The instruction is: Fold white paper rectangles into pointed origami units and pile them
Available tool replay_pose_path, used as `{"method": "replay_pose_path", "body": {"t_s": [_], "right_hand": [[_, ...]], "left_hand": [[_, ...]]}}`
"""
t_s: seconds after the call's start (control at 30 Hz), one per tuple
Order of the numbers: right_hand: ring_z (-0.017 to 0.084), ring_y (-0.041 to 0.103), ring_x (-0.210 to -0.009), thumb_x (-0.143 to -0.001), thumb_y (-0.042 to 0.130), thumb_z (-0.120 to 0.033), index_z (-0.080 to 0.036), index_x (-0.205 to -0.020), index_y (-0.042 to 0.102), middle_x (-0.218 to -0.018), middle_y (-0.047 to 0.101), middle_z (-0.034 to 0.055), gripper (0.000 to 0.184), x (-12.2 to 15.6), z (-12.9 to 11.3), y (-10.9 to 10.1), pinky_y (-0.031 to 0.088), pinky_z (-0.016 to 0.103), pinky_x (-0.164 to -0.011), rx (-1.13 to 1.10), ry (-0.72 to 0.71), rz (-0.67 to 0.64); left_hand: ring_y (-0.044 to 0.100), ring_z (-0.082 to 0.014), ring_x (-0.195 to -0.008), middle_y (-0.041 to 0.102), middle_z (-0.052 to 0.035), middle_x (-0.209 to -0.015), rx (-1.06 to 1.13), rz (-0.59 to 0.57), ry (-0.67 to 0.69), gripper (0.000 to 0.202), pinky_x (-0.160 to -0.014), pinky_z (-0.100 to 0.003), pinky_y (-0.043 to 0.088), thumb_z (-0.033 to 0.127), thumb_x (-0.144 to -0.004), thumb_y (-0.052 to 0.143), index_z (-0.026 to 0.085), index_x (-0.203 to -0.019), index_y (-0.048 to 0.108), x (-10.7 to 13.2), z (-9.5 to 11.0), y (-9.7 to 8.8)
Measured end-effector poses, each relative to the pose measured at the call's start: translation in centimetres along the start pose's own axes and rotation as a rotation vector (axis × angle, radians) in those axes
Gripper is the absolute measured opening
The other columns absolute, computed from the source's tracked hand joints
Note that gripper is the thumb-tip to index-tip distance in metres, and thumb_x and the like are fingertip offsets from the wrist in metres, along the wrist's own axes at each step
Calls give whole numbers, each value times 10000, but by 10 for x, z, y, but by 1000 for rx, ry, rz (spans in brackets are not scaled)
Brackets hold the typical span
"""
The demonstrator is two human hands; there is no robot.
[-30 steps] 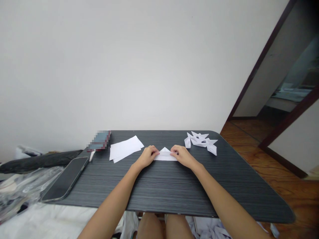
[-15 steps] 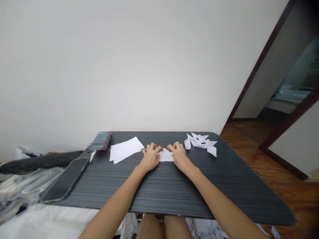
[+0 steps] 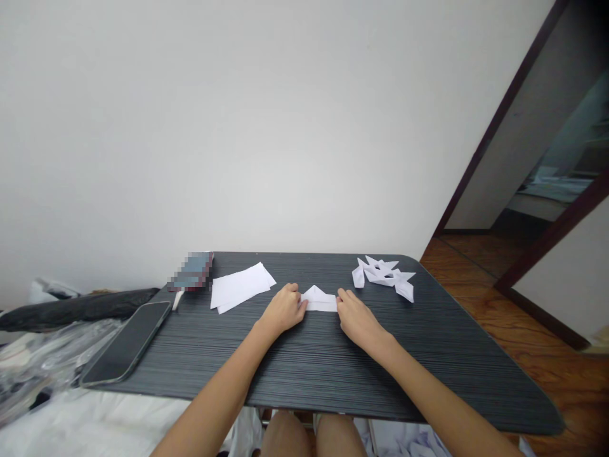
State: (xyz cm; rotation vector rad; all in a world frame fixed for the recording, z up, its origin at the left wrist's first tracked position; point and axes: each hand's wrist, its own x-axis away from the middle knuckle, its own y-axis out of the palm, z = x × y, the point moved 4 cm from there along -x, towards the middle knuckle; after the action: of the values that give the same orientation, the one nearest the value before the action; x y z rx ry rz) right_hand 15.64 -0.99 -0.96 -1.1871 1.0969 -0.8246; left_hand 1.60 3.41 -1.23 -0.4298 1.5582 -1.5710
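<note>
A folded white paper [image 3: 320,301] lies on the dark table between my hands, with a pointed peak at its far side and a straight band along its near side. My left hand [image 3: 284,309] pinches the left end, thumb on top. At the right end, the fingers of my right hand [image 3: 356,315] are closed on the paper's edge. Farther right sit several folded white paper shapes [image 3: 378,271] with sharp points. Left of my hands, flat white paper sheets [image 3: 241,287] overlap each other.
A smartphone [image 3: 126,343] lies at the table's [image 3: 304,374] left edge. Behind it rests a blurred-out box-like item [image 3: 193,271] beside a small white object [image 3: 177,299]. Clear plastic wrapping and a long black bundle [image 3: 80,309] are left of the table. A white wall [image 3: 304,127] stands behind.
My hands have moved apart to the paper's two ends, and my fingers have gone from arched over it to pinching it. More of the folded paper shows now.
</note>
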Motion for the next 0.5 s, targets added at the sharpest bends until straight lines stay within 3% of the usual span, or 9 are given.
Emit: {"method": "replay_pose_path", "body": {"t_s": [0.13, 0.3, 0.5], "right_hand": [[232, 474, -810, -728, 418, -83, -109, -737, 614, -838, 545, 135, 198, -10, 15, -1, 328, 326, -711, -71, 92, 11], [212, 443, -906, -781, 441, -317, -163, -951, 563, -937, 520, 89, 260, -33, 19, 12, 311, 310, -743, -360, 113, 82], [214, 408, -939, -679, 570, -271, -184, -845, 529, -939, 499, 53, 192, -40, 21, 34, 281, 317, -736, -521, 210, -7]], "left_hand": [[436, -178, -788, 460, -47, -793, 84, 61, -97, 182, -707, -309, 354, 319, -756, 472, 149, -714, 523, -3, -11, 5], [389, -208, -911, 455, -49, -958, 115, 34, -151, 307, -761, -361, 294, 359, -746, 476, 217, -1018, 493, -4, -19, 15], [386, -208, -912, 481, -33, -928, 190, -32, -204, 231, -742, -358, 265, 332, -737, 491, 220, -935, 534, -6, -23, 17]]}}
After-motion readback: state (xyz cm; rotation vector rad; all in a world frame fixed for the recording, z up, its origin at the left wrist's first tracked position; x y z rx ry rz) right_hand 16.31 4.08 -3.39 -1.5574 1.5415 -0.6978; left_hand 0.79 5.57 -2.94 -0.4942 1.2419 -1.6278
